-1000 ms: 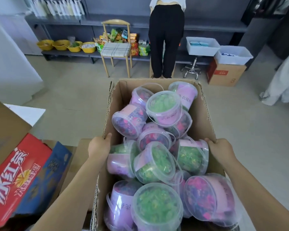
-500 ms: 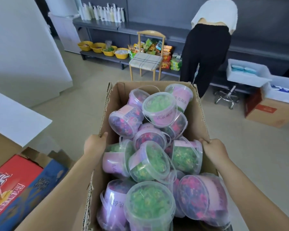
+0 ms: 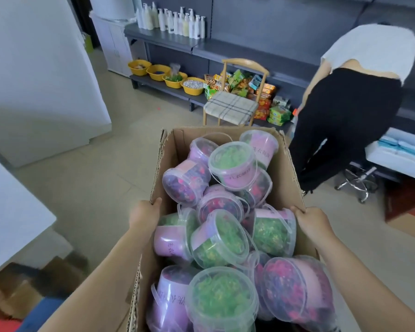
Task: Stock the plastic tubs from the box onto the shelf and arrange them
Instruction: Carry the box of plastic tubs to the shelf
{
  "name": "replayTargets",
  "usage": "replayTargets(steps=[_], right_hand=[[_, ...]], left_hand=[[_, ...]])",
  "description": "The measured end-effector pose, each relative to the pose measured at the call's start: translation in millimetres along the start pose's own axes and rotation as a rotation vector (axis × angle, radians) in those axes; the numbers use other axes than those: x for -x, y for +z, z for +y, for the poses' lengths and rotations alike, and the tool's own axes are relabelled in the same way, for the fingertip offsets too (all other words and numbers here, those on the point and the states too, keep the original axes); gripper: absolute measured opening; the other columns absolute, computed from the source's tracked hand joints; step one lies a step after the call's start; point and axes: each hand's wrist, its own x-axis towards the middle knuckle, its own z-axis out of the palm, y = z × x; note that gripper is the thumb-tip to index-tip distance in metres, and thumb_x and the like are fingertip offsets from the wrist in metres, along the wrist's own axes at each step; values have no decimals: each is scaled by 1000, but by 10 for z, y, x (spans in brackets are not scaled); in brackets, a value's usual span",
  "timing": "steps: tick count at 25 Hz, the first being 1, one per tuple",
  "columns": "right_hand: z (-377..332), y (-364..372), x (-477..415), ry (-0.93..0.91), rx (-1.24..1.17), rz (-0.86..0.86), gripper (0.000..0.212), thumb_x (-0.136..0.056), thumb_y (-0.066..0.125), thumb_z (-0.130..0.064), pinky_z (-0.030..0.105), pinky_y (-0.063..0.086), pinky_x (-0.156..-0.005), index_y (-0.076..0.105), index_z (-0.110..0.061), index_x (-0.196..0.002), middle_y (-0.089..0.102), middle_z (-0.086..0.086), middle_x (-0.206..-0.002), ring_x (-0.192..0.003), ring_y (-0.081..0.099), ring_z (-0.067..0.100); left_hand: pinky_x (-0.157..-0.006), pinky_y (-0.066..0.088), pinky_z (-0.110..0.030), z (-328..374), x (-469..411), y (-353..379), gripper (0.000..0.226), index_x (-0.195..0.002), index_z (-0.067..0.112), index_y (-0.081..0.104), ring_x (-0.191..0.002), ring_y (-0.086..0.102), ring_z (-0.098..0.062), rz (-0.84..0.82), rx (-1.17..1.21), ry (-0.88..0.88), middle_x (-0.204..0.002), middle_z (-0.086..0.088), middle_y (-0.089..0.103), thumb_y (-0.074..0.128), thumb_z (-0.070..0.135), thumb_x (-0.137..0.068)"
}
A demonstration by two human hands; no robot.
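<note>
Head view: both of your hands are clamped on the cardboard box (image 3: 288,168), one on each side and well apart. Your left hand (image 3: 144,215) grips the top edge of the left wall, thumb hooked over the rim. Your right hand (image 3: 313,220) grips the right wall's edge the same way, with the fingers hidden outside the cardboard.

The plastic tubs (image 3: 233,164) are all in the box, heaped above the rim and tipped every which way. They are clear, with lids, thin handles and pink labels. Some are packed with green contents, and others (image 3: 187,183) hold a red and purple mix. One green tub (image 3: 221,238) lies on its side in the middle, lid facing you.

Ahead across the floor, the grey shelf (image 3: 163,38) runs along the back wall. White pump bottles (image 3: 175,20) stand on its upper level at the left. On the low level sits a row of yellow bowls (image 3: 158,71), with colourful snack packets (image 3: 264,92) beside them.

A wooden chair (image 3: 230,107) with a checked seat cushion stands in front of those packets, just beyond the box's far wall. To the right, another person (image 3: 345,111) in a white top and black trousers bends toward the shelf, next to a white bin (image 3: 398,161) resting on a metal stool (image 3: 357,183).
</note>
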Motion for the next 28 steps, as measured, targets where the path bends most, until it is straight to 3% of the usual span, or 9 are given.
replayTargets(steps=[4, 7, 11, 17, 21, 28], right_hand=[[-550, 58, -718, -21, -15, -27, 43, -94, 51, -32, 32, 31, -55, 56, 6, -73, 49, 11, -58, -64, 49, 28], [-938, 115, -1357, -23, -41, -34, 43, -94, 52, -31, 32, 34, -60, 51, 2, -65, 48, 12, -61, -69, 50, 28], [-1463, 244, -2401, -68, -57, -83, 45, -94, 53, -29, 31, 32, -56, 47, -6, -56, 47, 9, -56, -63, 49, 26], [-2254, 386, -3921, -82, -42, -140, 40, -94, 51, -31, 35, 42, -71, 58, 1, -72, 58, 18, -76, -80, 58, 34], [-2788, 426, -4656, -73, -43, -149, 44, -94, 51, -30, 32, 33, -56, 52, -3, -60, 53, 14, -62, -67, 53, 30], [-3725, 798, -5750, 30, -35, -94, 46, -94, 52, -27, 30, 30, -52, 48, -4, -55, 49, 12, -57, -62, 49, 28]], left_hand=[[-83, 44, -35, 471, -708, -105, 48, -100, -10, 63, -102, 58, -39, 23, -19, -8, -106, -28, 64, 41, 33, -98], [-85, 44, -35, 845, -1316, -79, 49, -102, -9, 64, -105, 58, -39, 55, -39, -17, -109, -27, 64, 42, 34, -98], [-86, 44, -37, 1338, -2167, 98, 48, -103, -9, 64, -106, 58, -40, 72, -33, -67, -109, -28, 64, 42, 34, -97], [-85, 45, -36, 2240, -3377, 259, 50, -103, -11, 63, -105, 58, -40, 106, -26, -151, -109, -28, 63, 43, 34, -97], [-85, 45, -36, 2763, -4132, 188, 49, -104, -11, 63, -106, 57, -40, 99, -41, -154, -110, -28, 63, 42, 33, -97], [-87, 44, -38, 3402, -5823, 143, 49, -107, -11, 62, -107, 57, -41, 13, -43, -110, -111, -28, 63, 43, 34, -97]])
